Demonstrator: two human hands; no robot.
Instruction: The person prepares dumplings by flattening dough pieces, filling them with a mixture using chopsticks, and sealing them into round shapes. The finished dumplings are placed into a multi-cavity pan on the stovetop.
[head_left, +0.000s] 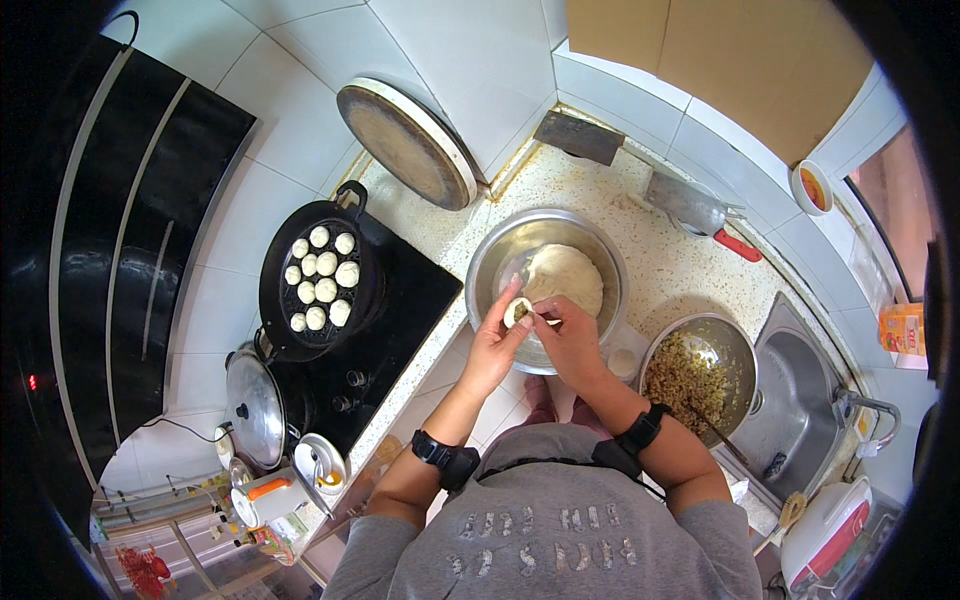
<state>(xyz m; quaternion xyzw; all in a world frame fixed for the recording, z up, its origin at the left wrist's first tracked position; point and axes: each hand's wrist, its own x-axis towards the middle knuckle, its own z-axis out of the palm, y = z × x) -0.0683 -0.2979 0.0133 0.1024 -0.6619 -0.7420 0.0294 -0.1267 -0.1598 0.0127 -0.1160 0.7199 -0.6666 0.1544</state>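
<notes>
My left hand (491, 341) holds a small dough wrapper (516, 310) with brownish-green filling showing in its middle. At the wrapper's right edge, the fingers of my right hand (570, 337) pinch the dough. Both hands are over the near part of a wide steel bowl (484, 251), in which a large lump of pale dough (566, 277) lies. To the right, a second steel bowl (739, 334) contains chopped filling (686, 375), with a utensil handle (724, 442) leaning out over its rim.
A black pan (277, 337) with several round filled buns (325, 264) sits on the black cooktop (409, 300) at left. Below it stands a lidded pot (255, 409). A cleaver (686, 202) lies at the back right. The sink (802, 405) is at far right; a round chopping board (405, 142) leans on the wall.
</notes>
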